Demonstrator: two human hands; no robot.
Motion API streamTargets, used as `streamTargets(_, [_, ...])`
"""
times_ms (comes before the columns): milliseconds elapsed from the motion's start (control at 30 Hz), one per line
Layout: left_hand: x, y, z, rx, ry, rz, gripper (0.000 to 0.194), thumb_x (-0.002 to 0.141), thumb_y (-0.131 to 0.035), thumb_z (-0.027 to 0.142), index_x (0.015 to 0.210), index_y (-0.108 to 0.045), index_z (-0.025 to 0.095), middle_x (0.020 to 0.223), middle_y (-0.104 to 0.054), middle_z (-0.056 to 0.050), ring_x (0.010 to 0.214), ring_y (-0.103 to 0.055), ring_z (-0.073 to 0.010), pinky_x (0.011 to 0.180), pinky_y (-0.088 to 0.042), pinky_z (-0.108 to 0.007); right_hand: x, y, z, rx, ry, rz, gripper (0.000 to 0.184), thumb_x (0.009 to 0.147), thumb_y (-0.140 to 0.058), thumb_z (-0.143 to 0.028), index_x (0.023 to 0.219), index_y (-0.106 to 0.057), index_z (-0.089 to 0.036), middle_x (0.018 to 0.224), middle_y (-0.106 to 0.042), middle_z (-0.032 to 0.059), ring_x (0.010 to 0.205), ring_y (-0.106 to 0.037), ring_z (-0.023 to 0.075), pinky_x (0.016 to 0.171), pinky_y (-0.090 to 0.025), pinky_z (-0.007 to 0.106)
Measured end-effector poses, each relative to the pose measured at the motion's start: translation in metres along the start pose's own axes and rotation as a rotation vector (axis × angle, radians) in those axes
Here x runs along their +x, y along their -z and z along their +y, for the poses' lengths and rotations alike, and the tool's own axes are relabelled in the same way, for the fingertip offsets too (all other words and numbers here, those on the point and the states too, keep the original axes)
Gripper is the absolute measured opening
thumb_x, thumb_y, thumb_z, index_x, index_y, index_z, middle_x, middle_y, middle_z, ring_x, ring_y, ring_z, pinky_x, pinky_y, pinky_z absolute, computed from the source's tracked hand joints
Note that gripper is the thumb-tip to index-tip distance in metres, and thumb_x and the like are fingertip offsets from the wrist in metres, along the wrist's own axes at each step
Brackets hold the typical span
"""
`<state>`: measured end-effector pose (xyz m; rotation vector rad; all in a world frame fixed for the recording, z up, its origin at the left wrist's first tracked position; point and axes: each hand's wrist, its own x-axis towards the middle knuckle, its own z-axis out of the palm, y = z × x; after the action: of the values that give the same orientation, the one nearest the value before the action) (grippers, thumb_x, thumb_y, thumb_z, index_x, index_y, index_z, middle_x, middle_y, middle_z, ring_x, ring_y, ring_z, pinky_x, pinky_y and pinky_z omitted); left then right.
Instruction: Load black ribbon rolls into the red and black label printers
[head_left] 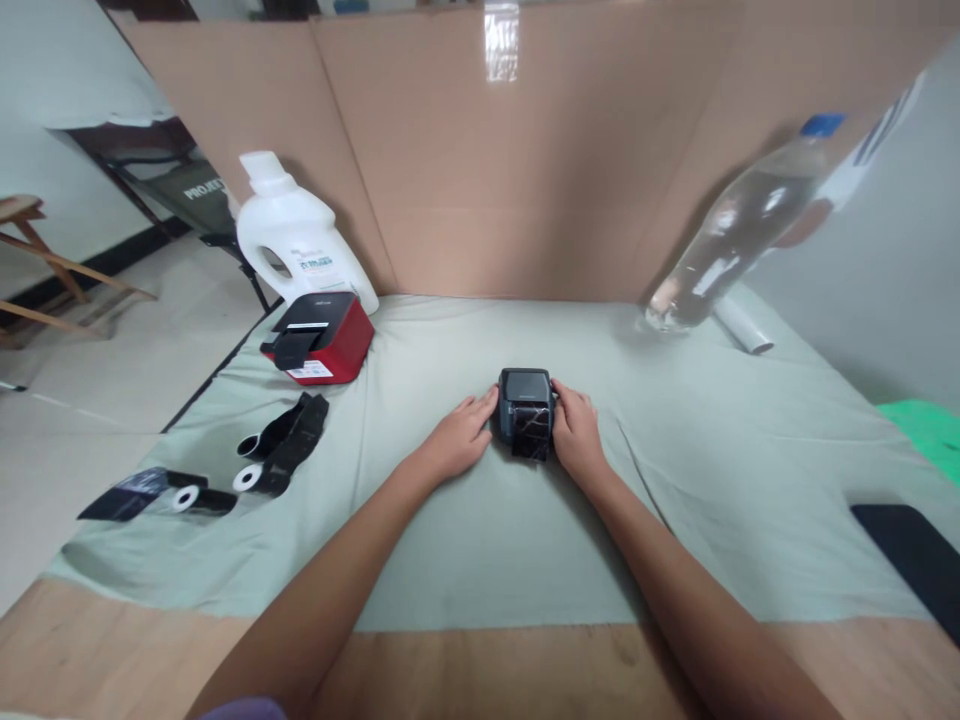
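A small dark portable printer sits on the green cloth in front of me. A glossy black strip with thin pale lines hangs down its front. Against its left side rest the fingertips of my left hand, with the fingers stretched out close together. My right hand curls its fingers round the right side. Between them, both hands hold the printer where it stands.
At the left are a red and black printer, a white jug and several black rolls. On the right stand a clear bottle, a white tube and a dark flat object. A cardboard panel closes the back.
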<state>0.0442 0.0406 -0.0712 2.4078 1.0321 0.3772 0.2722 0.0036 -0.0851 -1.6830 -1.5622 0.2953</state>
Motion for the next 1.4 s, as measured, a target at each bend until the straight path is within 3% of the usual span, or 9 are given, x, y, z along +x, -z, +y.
streamTargets(500, [0.004,0.001,0.003,-0.007,0.055,-0.020,0.071,0.090,-0.031,0.010,0.160,-0.031,0.016,0.167,-0.031,-0.009,0.155,-0.027,-0.0145,0.131,-0.014,-0.045,0.004,0.001,0.005,0.155,-0.061,-0.024,0.048,0.092,-0.038,-0.024,0.128,-0.070,-0.019,0.117,-0.071,0.0140,0.112,-0.063,0.0292,0.104,-0.046,0.051])
streamTargets(867, [0.001,0.000,0.004,0.021,0.067,0.008,0.071,0.089,-0.033,0.009,0.160,-0.032,0.017,0.166,-0.033,-0.008,0.155,-0.030,-0.0160,0.131,-0.013,-0.047,0.001,0.004,-0.002,0.076,-0.090,-0.039,0.052,0.090,-0.039,-0.022,0.131,-0.068,-0.015,0.103,-0.067,0.0143,0.099,-0.062,0.0290,0.097,-0.049,0.046])
streamTargets(1167, [-0.001,-0.002,0.015,0.075,0.107,0.019,0.070,0.090,-0.032,0.008,0.160,-0.031,0.012,0.163,-0.038,-0.012,0.153,-0.033,-0.0184,0.130,-0.007,-0.054,0.000,0.004,-0.002,0.037,-0.044,-0.049,0.053,0.090,-0.035,-0.019,0.132,-0.067,-0.015,0.107,-0.072,0.0145,0.101,-0.061,0.0287,0.095,-0.049,0.044])
streamTargets(1400, [0.001,-0.002,0.005,0.053,0.100,0.066,0.078,0.083,-0.034,0.001,0.157,-0.040,0.023,0.160,-0.043,-0.005,0.150,-0.038,-0.0149,0.128,-0.022,-0.048,0.000,0.003,-0.003,0.061,-0.029,-0.043,0.052,0.089,-0.035,-0.020,0.130,-0.067,-0.014,0.116,-0.074,0.0149,0.107,-0.064,0.0309,0.099,-0.049,0.048])
